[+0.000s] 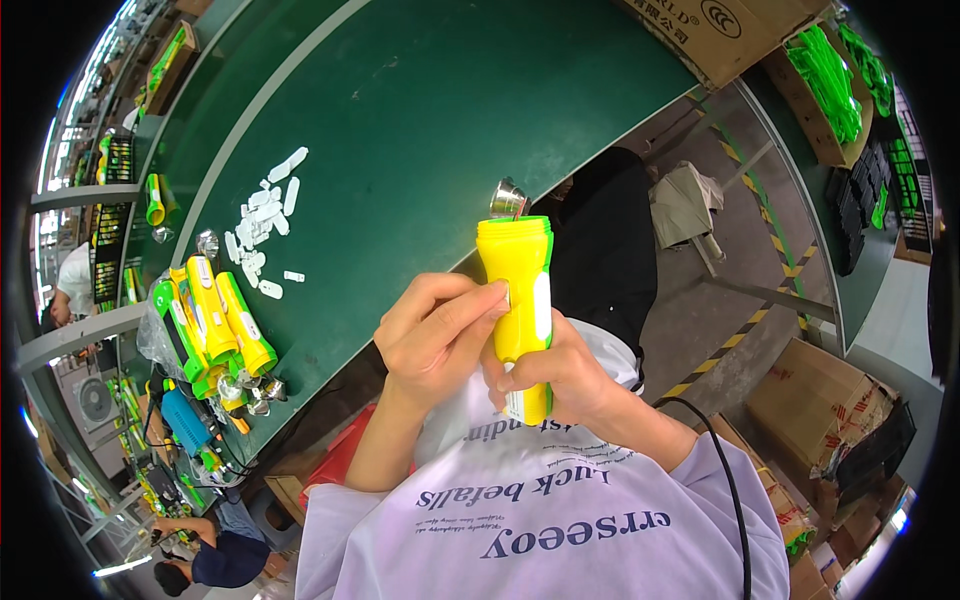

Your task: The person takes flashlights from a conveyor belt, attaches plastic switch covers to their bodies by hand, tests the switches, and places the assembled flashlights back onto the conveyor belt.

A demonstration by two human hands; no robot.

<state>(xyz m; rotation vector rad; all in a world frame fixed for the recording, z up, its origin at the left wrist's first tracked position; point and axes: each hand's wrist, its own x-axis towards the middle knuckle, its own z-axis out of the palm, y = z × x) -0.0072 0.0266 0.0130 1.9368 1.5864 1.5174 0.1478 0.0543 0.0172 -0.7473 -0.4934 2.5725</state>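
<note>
In front of my chest, my right hand [555, 370] is closed round the lower part of a yellow and green flashlight body [515, 255]. The flashlight stands nearly upright, its threaded open end pointing away from me. A shiny silver reflector cup [508, 198] sits loose and tilted at that end. My left hand [440, 325] is pinched, its fingertips against the left side of the body; a small pale bit shows there, but what it is stays hidden. White labels or strips show along the flashlight's right side and near its tail.
Scattered white oval pieces [265, 215] lie on the green table [400, 130]. Several yellow-green flashlight bodies [215, 320] are heaped at the left, beside silver reflectors and a blue tool [186, 420]. A cardboard box [725, 40] stands at the far right edge. Another person [225, 550] works lower left.
</note>
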